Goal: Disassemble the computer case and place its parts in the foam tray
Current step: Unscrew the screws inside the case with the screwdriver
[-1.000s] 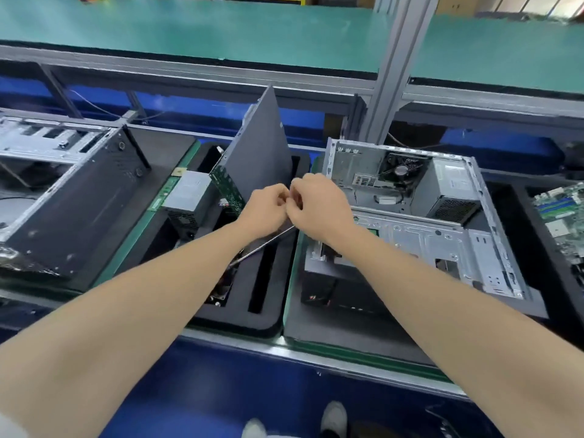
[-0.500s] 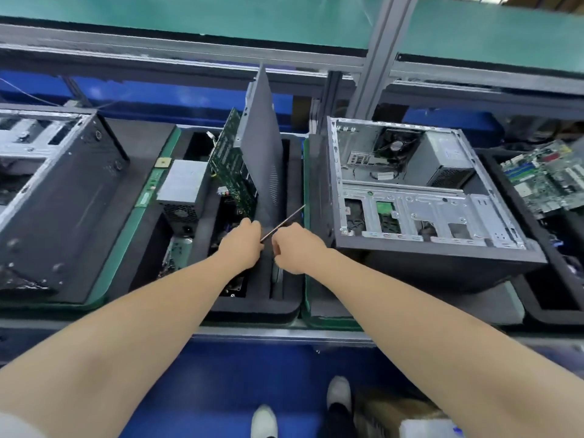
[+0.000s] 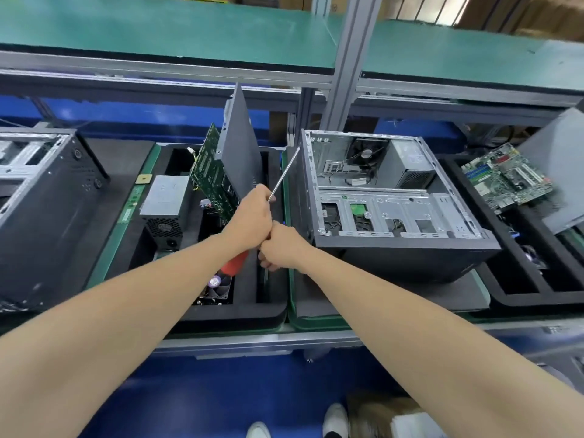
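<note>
The open computer case [image 3: 395, 197] lies on its side on a grey pad, with a fan and a power supply inside. Left of it sits the black foam tray [image 3: 240, 314], holding a power supply [image 3: 164, 197], a green motherboard [image 3: 215, 172] standing on edge, a grey side panel [image 3: 243, 147] and a small fan [image 3: 216, 286]. My left hand [image 3: 252, 216] grips a red-handled screwdriver [image 3: 235, 263] over the tray, its shaft pointing up toward the case's back corner. My right hand [image 3: 281, 248] is curled into a fist against the left hand; nothing shows in it.
Another dark case [image 3: 47, 210] lies at the far left. A second foam tray [image 3: 505, 298] at the right holds a motherboard [image 3: 505, 178] and a leaning grey panel [image 3: 556, 172]. A metal post [image 3: 344, 74] and a green-topped shelf stand behind.
My left hand has taken a full grip on the screwdriver, and the shaft now points up and right. My right hand has let go of it and closed beside the left.
</note>
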